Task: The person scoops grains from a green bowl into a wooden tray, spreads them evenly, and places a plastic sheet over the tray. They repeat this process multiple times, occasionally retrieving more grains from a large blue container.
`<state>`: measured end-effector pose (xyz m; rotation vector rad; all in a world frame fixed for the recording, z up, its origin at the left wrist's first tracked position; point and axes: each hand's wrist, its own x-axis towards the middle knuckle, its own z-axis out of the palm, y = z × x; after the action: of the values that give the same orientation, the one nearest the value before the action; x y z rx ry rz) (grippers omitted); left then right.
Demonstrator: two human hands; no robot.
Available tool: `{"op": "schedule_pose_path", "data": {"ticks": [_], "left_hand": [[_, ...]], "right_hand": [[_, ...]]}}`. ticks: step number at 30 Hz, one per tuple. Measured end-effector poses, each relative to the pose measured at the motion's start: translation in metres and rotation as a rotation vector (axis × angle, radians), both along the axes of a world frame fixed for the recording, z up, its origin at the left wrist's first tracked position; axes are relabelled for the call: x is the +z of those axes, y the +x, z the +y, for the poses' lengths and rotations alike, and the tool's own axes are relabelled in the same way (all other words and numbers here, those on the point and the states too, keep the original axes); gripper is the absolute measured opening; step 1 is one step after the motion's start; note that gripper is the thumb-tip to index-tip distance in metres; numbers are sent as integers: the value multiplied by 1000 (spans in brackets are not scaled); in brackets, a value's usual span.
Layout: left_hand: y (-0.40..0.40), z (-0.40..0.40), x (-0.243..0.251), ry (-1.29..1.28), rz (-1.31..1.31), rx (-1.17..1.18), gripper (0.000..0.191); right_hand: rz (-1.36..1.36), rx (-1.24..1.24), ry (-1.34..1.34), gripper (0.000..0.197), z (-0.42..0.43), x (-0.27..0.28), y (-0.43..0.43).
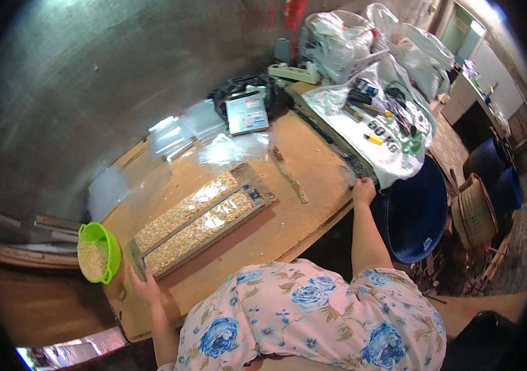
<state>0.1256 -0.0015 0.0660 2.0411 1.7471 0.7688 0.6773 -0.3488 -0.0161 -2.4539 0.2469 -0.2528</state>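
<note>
A wooden frame mould [254, 211] with two long channels lies slantwise on the tabletop [310, 222]. Both channels hold pale yellow beans [198, 220], covered by shiny clear plastic. My left hand [145, 287] is at the mould's near left end, thumb and fingers spread, with fingertips against or just beside the wood. At the table's far right corner is my right hand [364, 190], its fingers curled by the edge of a raised board; whether something small is pinched there is unclear. Between the mould and that corner lies a narrow wooden strip [290, 175].
A green plastic basket [114, 252] of pale grains stands at the table's left edge. Clear plastic bags [233, 148] and a printed packet [247, 113] lie at the back. To the right are a white plastic bag [402, 162] with tools, an orange cutter [374, 139] and a blue barrel [414, 218].
</note>
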Motion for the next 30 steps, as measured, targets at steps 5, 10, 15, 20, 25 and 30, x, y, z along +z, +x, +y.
{"op": "schedule_pose_path", "data": {"ticks": [5, 10, 15, 20, 25, 30], "left_hand": [[-34, 11, -23, -334, -262, 176, 53], [-24, 32, -36, -372, -257, 106, 56], [-16, 30, -20, -325, 14, -9, 61], [-15, 27, -16, -229, 61, -42, 57], [-15, 25, -10, -143, 14, -58, 54], [-18, 11, 26, -135, -229, -112, 42]], "right_hand": [[-225, 371, 314, 29, 69, 32, -42], [243, 928, 116, 38, 176, 57, -127], [393, 1049, -194, 48, 212, 74, -151], [277, 1053, -123, 48, 209, 72, -156], [254, 1035, -163, 46, 211, 74, -157], [-7, 1074, 11, 44, 197, 110, -154]]}}
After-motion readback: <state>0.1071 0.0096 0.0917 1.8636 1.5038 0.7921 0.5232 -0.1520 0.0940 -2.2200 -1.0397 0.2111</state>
